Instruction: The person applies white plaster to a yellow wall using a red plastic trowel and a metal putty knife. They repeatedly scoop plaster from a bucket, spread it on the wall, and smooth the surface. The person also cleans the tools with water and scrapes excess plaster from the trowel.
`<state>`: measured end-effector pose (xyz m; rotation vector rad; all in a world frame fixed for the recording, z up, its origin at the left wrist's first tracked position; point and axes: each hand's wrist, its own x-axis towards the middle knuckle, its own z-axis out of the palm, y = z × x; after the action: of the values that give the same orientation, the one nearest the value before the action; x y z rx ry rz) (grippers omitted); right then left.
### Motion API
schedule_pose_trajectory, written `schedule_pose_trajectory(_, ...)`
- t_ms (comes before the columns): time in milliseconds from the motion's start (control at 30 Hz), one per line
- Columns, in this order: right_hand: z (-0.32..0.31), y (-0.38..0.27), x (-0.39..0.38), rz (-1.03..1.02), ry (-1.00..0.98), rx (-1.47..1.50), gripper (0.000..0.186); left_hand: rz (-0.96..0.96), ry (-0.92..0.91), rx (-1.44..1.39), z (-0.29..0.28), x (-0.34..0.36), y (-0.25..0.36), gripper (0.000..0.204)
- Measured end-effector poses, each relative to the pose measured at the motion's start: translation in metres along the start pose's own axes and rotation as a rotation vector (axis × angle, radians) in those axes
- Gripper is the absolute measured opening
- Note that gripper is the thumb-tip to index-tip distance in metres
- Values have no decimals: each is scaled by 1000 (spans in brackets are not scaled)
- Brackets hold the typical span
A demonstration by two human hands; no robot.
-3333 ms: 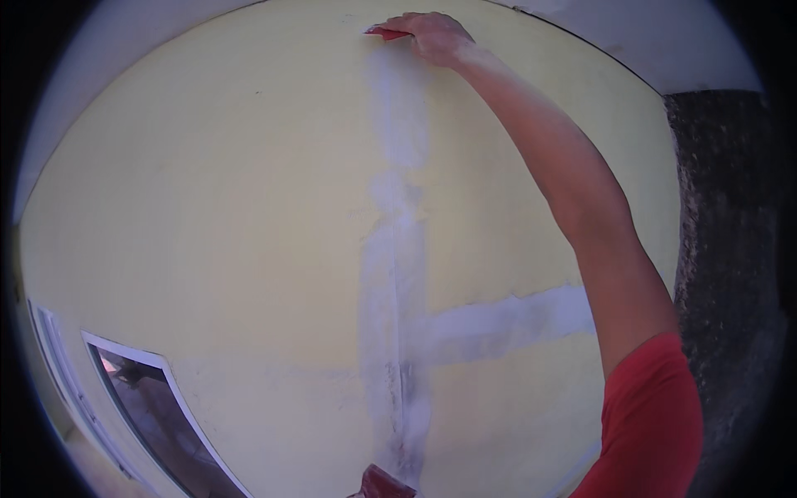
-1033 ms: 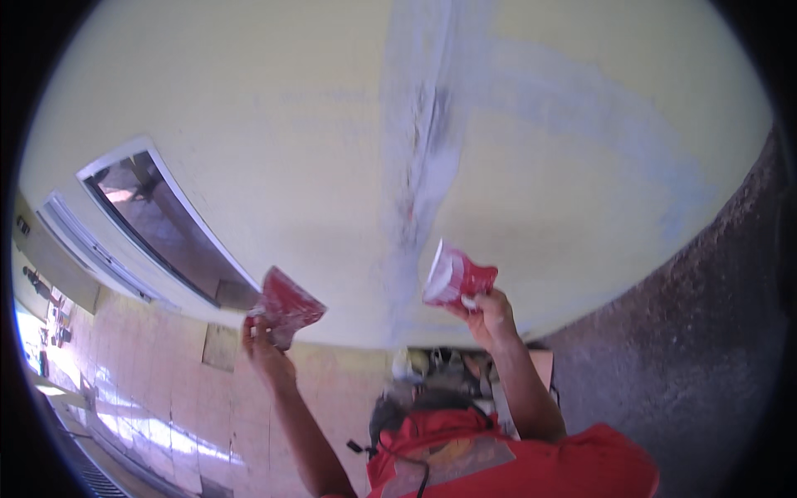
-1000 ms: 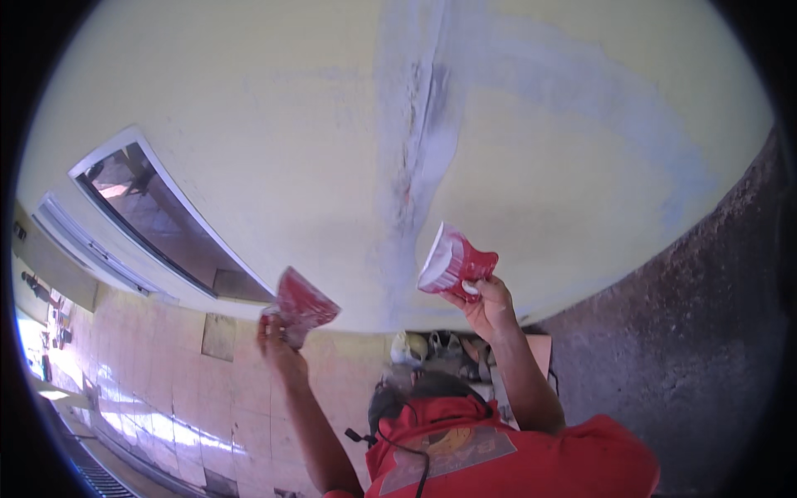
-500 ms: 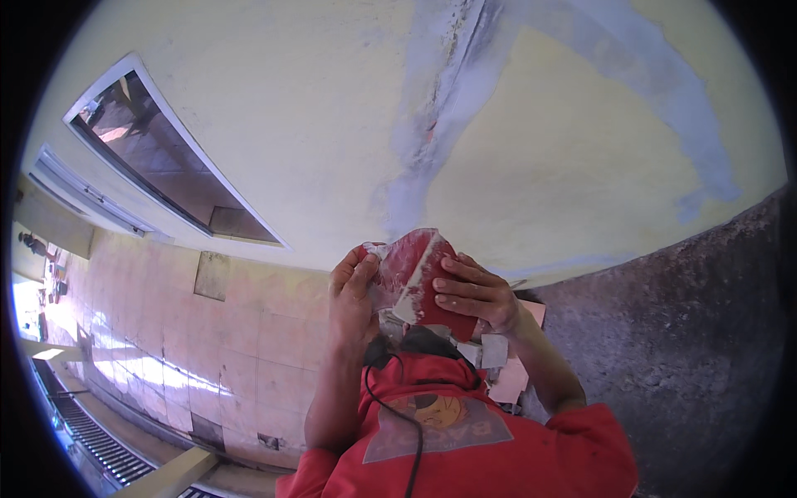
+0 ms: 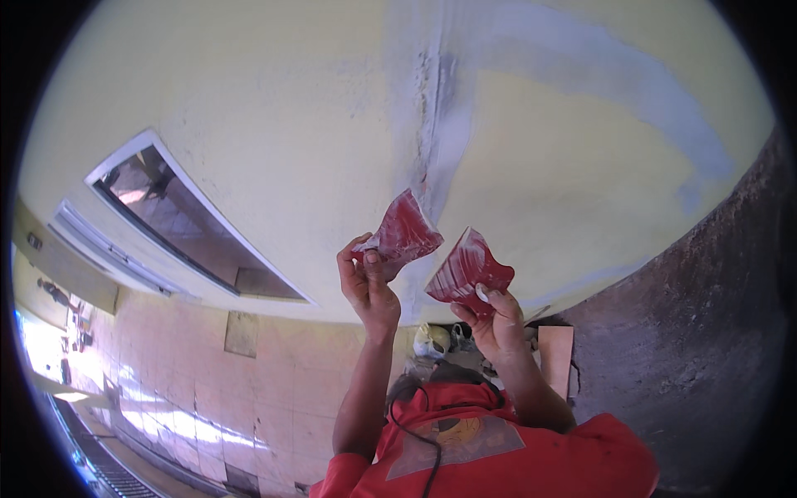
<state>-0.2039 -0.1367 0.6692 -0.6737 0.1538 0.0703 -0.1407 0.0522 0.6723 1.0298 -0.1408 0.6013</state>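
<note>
In my left hand (image 5: pixel 372 290) is a red putty spreader (image 5: pixel 405 231) smeared with whitish filler, pinched between thumb and fingers. My right hand (image 5: pixel 498 325) grips a second red putty spreader (image 5: pixel 466 272), streaked white across its face, with a dab of white by the thumb. The two blades stand a small gap apart, their edges toward each other. Both are held up before a pale yellow wall (image 5: pixel 315 166). Above them, a rough vertical seam (image 5: pixel 430 108) in the wall is bordered by grey-white filler.
A broad curved band of filler (image 5: pixel 614 70) crosses the wall at the right. A white-framed window (image 5: pixel 199 224) is at the left. Below lie floor tiles (image 5: pixel 282 382), a whitish bag (image 5: pixel 432 340), a flat pinkish board (image 5: pixel 554 353) and dark rough ground (image 5: pixel 664 357).
The two spreaders, pressed together and overlapping before, are now separated. Both hands have turned, with the left blade raised toward the wall seam. The view has shifted slightly.
</note>
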Motion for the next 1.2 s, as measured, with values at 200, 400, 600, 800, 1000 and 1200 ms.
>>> schedule_pose_trajectory(200, 38, -9, 40, -95, -29, 106, 31, 194, -120, -8, 32, 31, -8, 41)
schedule_pose_trajectory(400, 54, -14, 51, -164, -115, 245, 28, 349, -73, 110, 58, 49, 2, 33)
schedule_pose_trajectory(600, 68, -12, 58, -174, -114, 316, 26, 405, -112, 72, 67, 52, 10, 33)
schedule_pose_trajectory(800, 78, -18, 59, -176, -209, 301, 27, 381, -151, 165, 59, 45, 18, 30)
schedule_pose_trajectory(1000, 83, -43, 70, -145, -286, 258, 36, 423, -164, 282, 58, 50, 4, 27)
schedule_pose_trajectory(1200, 163, -113, 82, -373, -556, -107, 24, 417, -50, 561, 29, 46, 35, 22)
